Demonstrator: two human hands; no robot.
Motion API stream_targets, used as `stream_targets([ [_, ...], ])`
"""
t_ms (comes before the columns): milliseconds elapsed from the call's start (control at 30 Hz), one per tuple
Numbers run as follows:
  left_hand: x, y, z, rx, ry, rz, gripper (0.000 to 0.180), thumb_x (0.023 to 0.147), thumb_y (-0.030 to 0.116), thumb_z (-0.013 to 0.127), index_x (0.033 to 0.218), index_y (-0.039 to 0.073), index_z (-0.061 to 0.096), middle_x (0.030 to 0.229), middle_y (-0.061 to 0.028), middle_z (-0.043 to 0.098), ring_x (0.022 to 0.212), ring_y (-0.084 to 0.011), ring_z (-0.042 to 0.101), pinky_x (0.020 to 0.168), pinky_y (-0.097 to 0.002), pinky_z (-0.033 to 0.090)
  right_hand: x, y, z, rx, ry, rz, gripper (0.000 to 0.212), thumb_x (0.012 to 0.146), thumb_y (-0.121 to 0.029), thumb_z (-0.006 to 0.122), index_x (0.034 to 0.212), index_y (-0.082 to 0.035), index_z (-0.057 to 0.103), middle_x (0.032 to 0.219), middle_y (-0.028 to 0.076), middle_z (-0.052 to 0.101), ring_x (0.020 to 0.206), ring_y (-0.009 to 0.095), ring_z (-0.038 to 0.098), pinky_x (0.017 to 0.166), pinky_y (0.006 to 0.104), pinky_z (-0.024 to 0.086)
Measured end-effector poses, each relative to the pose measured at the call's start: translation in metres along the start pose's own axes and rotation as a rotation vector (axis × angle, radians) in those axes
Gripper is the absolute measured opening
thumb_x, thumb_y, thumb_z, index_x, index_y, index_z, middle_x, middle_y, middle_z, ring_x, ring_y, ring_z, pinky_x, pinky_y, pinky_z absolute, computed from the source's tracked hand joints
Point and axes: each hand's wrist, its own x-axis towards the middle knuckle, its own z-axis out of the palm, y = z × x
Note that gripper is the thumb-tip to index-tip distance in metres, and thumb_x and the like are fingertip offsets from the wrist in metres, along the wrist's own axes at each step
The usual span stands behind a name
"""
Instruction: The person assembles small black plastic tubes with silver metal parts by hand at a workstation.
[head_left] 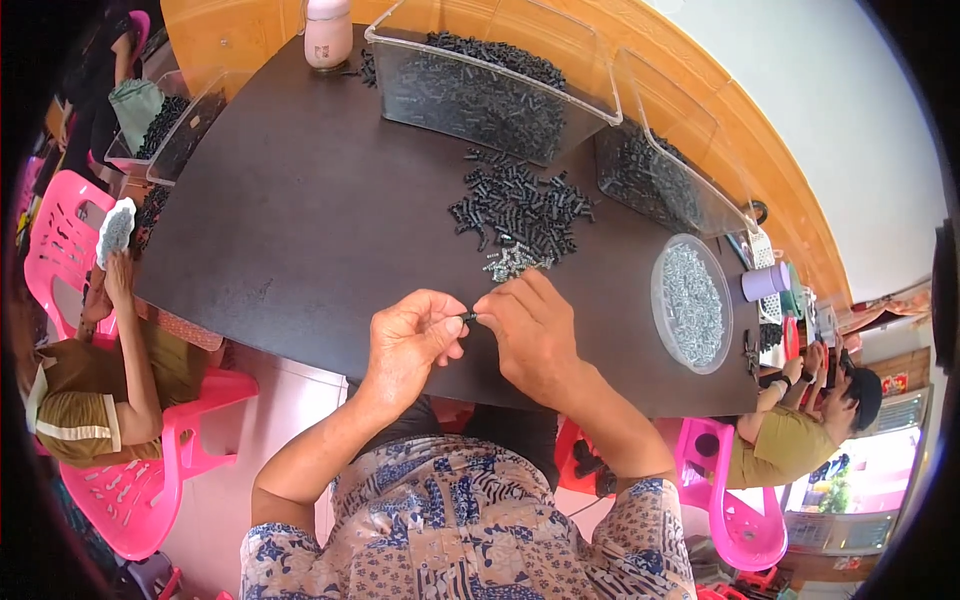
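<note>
My left hand (405,340) pinches a small black plastic piece (468,316) between thumb and fingertips, above the table's near edge. My right hand (530,325) is closed at the other end of that piece, its fingertips meeting it. Whether the right fingers also hold a tiny metal part is too small to tell. Just beyond the right hand lies a little heap of silvery spring-like parts (513,261). Behind it spreads a loose pile of black plastic pieces (520,200), the same colour as the one in my fingers.
On the dark table (300,200) stand two clear bins (490,100) (665,180) of black pieces, a round tub (690,305) of silvery parts, a pink bottle (328,35) and a lilac cup (765,282). Other people sit at left and right on pink chairs (130,490).
</note>
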Motion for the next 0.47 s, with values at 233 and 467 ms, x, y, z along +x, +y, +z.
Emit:
stream_targets([
  [233,0.002,-0.001,0.006,-0.06,-0.009,-0.003,0.01,0.088,0.005,0.061,0.096,-0.002,0.06,0.079,-0.0068,0.064,0.061,-0.0101,0.058,0.055,-0.0213,0.047,-0.006,-0.005,0.003,0.02,0.072,0.007,0.022,0.068,0.006,0.067,0.088,-0.001,0.06,0.081,0.011,0.059,0.071,0.028,0.055,0.059,0.0356,0.046],
  [467,0.005,-0.007,0.015,-0.204,0.005,0.032,0.013,0.088,0.003,0.059,0.099,-0.003,0.06,0.082,-0.0094,0.065,0.062,-0.0133,0.059,0.054,-0.0243,0.049,-0.023,-0.016,0.013,-0.079,0.216,0.041,0.039,0.066,-0.001,0.062,0.105,0.004,0.061,0.09,0.014,0.057,0.074,0.029,0.055,0.064,0.0369,0.047],
])
